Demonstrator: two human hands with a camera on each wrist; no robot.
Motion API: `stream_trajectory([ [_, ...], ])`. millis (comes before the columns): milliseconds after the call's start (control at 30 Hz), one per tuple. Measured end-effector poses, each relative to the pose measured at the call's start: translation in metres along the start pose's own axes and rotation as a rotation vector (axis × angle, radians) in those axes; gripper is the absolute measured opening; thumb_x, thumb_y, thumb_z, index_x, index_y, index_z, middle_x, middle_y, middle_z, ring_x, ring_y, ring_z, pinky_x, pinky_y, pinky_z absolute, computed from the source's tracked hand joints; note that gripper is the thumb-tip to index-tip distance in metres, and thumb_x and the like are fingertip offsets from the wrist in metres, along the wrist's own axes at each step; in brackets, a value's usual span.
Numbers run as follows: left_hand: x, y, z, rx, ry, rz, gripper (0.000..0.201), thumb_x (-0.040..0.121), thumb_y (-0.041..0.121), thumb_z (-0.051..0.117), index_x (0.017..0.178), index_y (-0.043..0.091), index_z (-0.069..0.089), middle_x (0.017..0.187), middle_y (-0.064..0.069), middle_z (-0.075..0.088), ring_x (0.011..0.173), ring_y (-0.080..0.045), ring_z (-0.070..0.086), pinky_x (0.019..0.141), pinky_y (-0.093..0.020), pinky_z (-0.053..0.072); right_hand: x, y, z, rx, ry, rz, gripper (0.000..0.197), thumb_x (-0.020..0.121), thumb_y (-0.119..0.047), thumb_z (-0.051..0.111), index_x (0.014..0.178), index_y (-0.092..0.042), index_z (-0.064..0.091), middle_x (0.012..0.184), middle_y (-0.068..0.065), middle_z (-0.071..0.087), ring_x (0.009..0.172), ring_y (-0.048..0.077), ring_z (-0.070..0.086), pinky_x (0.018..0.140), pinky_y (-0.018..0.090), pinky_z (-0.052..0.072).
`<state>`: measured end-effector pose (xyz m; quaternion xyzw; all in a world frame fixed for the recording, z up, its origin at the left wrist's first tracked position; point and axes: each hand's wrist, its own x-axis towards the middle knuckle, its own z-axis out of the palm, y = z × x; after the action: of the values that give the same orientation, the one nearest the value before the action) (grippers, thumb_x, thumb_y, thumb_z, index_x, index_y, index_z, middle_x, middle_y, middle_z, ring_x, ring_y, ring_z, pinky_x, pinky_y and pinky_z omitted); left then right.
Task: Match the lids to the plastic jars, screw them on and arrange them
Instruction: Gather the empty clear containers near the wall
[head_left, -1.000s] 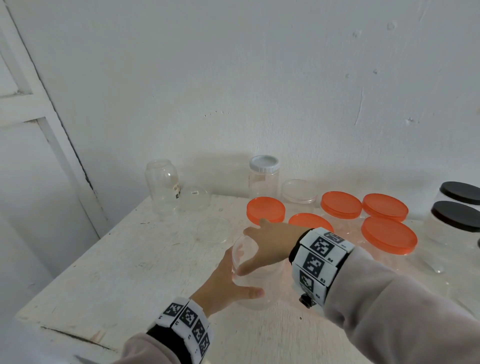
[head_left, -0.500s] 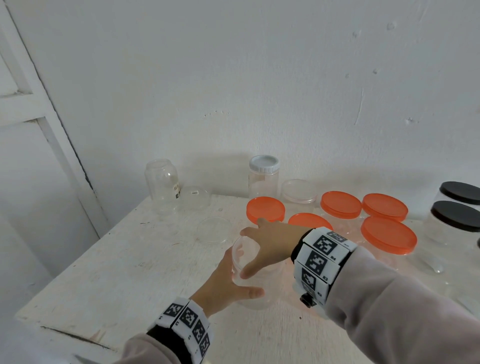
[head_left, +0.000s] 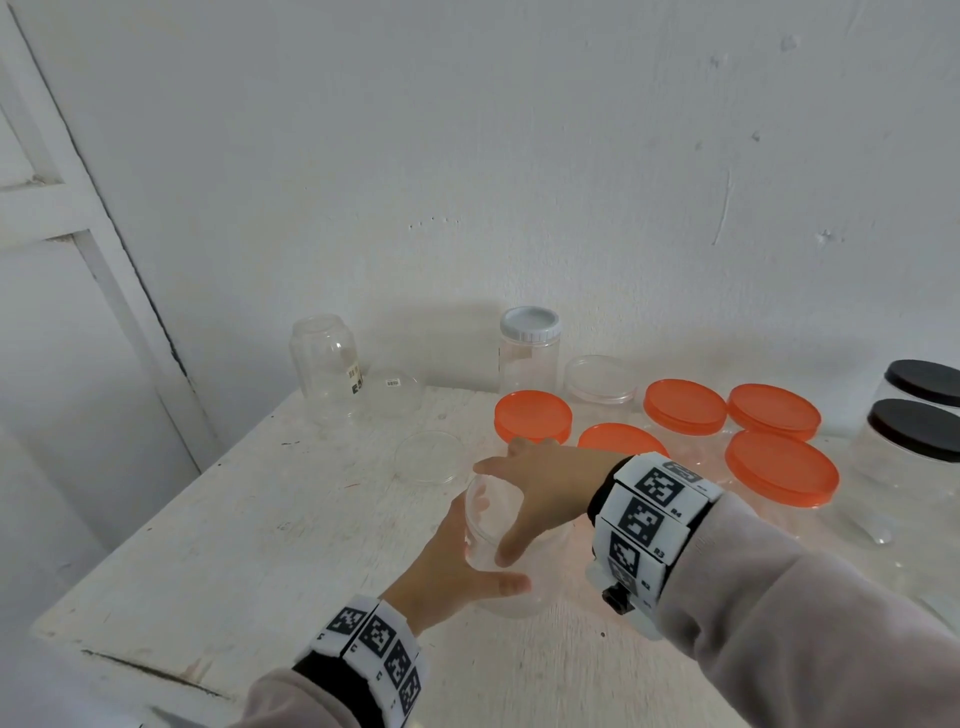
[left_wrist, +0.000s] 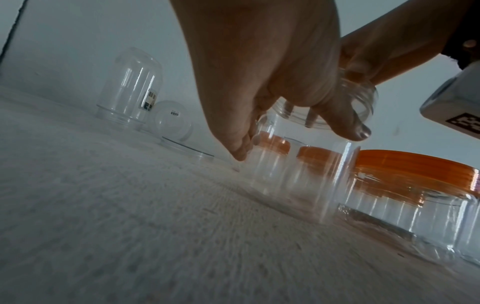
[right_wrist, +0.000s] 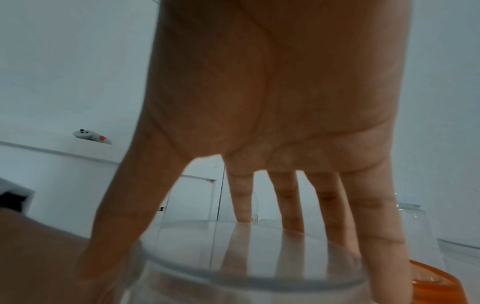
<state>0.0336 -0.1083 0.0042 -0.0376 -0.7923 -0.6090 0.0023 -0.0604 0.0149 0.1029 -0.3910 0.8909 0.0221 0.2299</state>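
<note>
A clear plastic jar (head_left: 522, 600) (left_wrist: 298, 181) stands upright on the white table (head_left: 234, 545), in front of the orange-lidded jars. My left hand (head_left: 457, 566) (left_wrist: 259, 82) wraps round its body from the left, thumb across the front. From above, my right hand (head_left: 540, 483) (right_wrist: 259, 123) covers the jar's mouth. Its thumb and spread fingers grip the rim of a clear lid (head_left: 485, 514) (right_wrist: 246, 263) sitting on the mouth. How far the lid is threaded on is not visible.
Several orange-lidded jars (head_left: 782, 467) crowd close behind and to the right. Two black-lidded jars (head_left: 917, 431) stand far right. At the back are a white-lidded jar (head_left: 530, 343), an upturned clear jar (head_left: 324, 364) and a loose clear lid (head_left: 431, 457). The table's edge (head_left: 130, 660) is at front left.
My right hand has twisted a little on top of the jar, its thumb sliding down and to the right. The left hand and the jar have stayed in place.
</note>
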Motion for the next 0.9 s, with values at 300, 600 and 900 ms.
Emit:
stream_trajectory([
  [300, 0.001, -0.007, 0.003, 0.026, 0.09, -0.06, 0.095, 0.051, 0.044, 0.085, 0.13, 0.048, 0.032, 0.132, 0.024, 0.047, 0.122, 0.006, 0.044, 0.105, -0.027, 0.039, -0.001, 0.009, 0.012, 0.0, 0.107, -0.046, 0.1, 0.067, -0.071, 0.067, 0.148, -0.034, 0.022, 0.14, 0.0, 0.036, 0.129, 0.026, 0.03, 0.101, 0.045, 0.039],
  [600, 0.02, -0.006, -0.003, 0.097, 0.069, -0.065, 0.089, 0.067, 0.03, 0.085, 0.127, 0.053, 0.024, 0.135, 0.03, 0.035, 0.125, 0.007, 0.036, 0.109, -0.028, 0.033, 0.015, 0.004, 0.03, -0.003, 0.29, 0.038, 0.09, 0.073, -0.067, 0.056, 0.148, -0.032, 0.021, 0.145, 0.002, 0.031, 0.126, 0.033, 0.03, 0.098, 0.045, 0.034],
  [900, 0.048, -0.016, -0.066, 0.619, 0.066, -0.145, 0.095, 0.077, 0.043, 0.074, 0.149, 0.028, 0.015, 0.154, 0.011, 0.021, 0.139, -0.007, 0.024, 0.112, -0.025, 0.022, 0.041, 0.009, 0.047, 0.153, 0.436, 0.221, 0.088, 0.076, -0.063, 0.045, 0.151, -0.032, 0.01, 0.155, 0.0, 0.01, 0.135, 0.035, 0.015, 0.108, 0.048, 0.023],
])
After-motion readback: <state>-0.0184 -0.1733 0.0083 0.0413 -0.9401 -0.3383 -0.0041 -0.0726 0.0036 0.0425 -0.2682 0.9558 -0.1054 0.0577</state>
